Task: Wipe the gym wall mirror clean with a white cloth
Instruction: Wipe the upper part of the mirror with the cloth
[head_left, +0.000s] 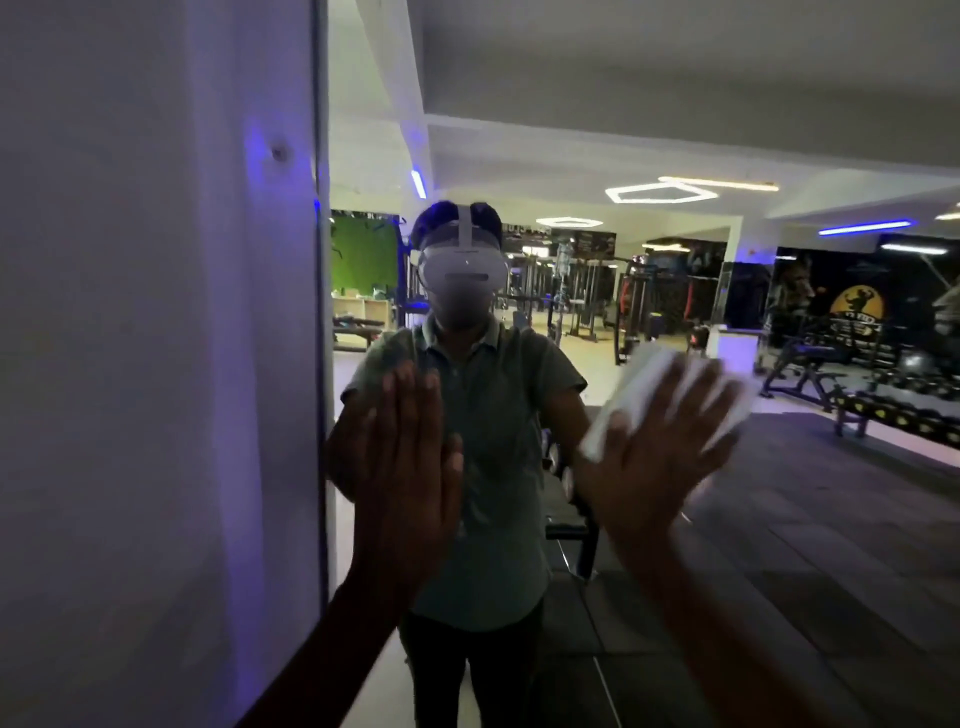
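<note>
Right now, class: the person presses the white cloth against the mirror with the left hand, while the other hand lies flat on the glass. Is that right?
Not quite. The head view shows the right hand pressing the white cloth against the mirror, fingers spread. The left hand is the one lying flat on the glass.

both hands (410, 467) (660, 462) raised, fingers straight
</note>
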